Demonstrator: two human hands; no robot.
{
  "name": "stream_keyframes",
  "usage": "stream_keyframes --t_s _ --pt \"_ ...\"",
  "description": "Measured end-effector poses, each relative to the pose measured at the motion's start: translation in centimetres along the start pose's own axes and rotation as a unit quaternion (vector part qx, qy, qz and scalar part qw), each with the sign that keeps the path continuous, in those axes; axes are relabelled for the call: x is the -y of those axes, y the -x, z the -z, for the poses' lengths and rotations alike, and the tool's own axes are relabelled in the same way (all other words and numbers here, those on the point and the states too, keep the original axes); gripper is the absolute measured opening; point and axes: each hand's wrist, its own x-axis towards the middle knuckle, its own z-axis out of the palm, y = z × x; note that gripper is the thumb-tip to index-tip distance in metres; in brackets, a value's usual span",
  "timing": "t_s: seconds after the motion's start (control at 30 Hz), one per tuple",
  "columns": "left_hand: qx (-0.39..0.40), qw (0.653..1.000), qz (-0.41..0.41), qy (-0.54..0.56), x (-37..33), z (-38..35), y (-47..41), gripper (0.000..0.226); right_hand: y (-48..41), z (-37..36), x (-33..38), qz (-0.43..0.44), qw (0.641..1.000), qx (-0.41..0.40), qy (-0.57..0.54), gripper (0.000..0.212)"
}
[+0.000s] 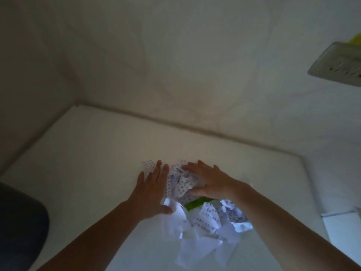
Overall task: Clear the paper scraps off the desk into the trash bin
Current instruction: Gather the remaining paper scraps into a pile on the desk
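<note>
A heap of torn paper scraps [203, 223], white with small dark print, lies on the white desk [97, 153] in front of me, with a green strip [195, 204] among them. My left hand [154, 188] rests flat, fingers spread, on the left edge of the heap. My right hand [209, 178] lies palm down over the far scraps, fingers spread and cupped around them. More printed scraps [148, 165] show beyond my left fingertips. No trash bin is in view.
The desk stands in a corner, walls [175, 65] behind and to the left. A wall socket [340, 63] with something yellow-green above it sits at upper right. A dark rounded object [19, 222] is at the left edge. The desk's right edge [316, 192] drops off.
</note>
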Motion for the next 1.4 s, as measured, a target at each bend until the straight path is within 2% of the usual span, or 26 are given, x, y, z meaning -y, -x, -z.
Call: stream_keyframes --t_s 0.07,0.13,0.2,0.27,0.37,0.53,0.73,0.9,0.97,1.03,1.1,1.17,1.27,1.4 --pt "0.016 1.0 0.001 -0.013 0.6 0.3 0.5 0.132 1.6 0.8 0.3 0.008 0.999 -0.039 -0.037 0.083" --pt "0.04 0.999 0.006 -0.009 1.4 0.8 0.8 0.14 4.4 1.2 -0.6 -0.015 0.988 -0.114 -0.1 0.083" --pt "0.058 0.998 0.01 0.009 2.1 1.4 0.6 0.15 8.1 0.0 -2.4 -0.071 0.967 -0.195 -0.147 0.086" --pt "0.057 0.998 0.003 0.002 2.5 2.0 0.0 0.154 11.6 -2.5 -4.1 -0.129 0.945 -0.236 -0.184 0.093" --pt "0.055 0.997 -0.018 -0.052 2.1 2.0 -1.1 0.155 13.9 -6.5 -4.9 -0.164 0.931 -0.218 -0.243 0.106" --pt "0.073 0.994 -0.021 -0.08 1.2 -0.4 -0.7 0.151 11.7 -11.1 -2.8 -0.154 0.951 -0.237 -0.126 0.123" --pt "0.028 0.994 -0.013 -0.101 3.9 0.0 2.3 0.13 7.6 -12.9 3.1 -0.124 0.966 -0.222 -0.041 0.12" --pt "0.016 0.999 0.026 -0.009 6.5 0.8 4.5 0.112 5.4 -12.4 6.6 -0.107 0.97 -0.214 -0.051 0.114" --pt "0.0 0.998 0.035 0.049 7.0 0.6 5.2 0.116 6.0 -11.3 6.3 -0.096 0.964 -0.233 -0.084 0.111" --pt "-0.022 0.993 0.038 0.109 6.8 0.6 5.9 0.13 7.0 -9.5 4.2 -0.127 0.94 -0.298 -0.104 0.101" --pt "-0.031 0.989 0.025 0.142 6.3 0.4 6.9 0.149 7.9 -7.3 1.0 -0.208 0.907 -0.351 -0.104 0.086" --pt "-0.023 0.992 -0.005 0.128 5.3 -0.4 7.9 0.157 8.5 -5.8 -1.5 -0.288 0.885 -0.339 -0.136 0.078" --pt "0.007 0.995 -0.016 0.096 4.2 -2.1 8.9 0.163 7.9 -6.1 -1.7 -0.287 0.903 -0.255 -0.196 0.077" --pt "-0.001 0.996 0.013 0.092 4.2 -2.3 8.5 0.161 5.8 -8.1 2.1 -0.19 0.942 -0.201 -0.189 0.075"
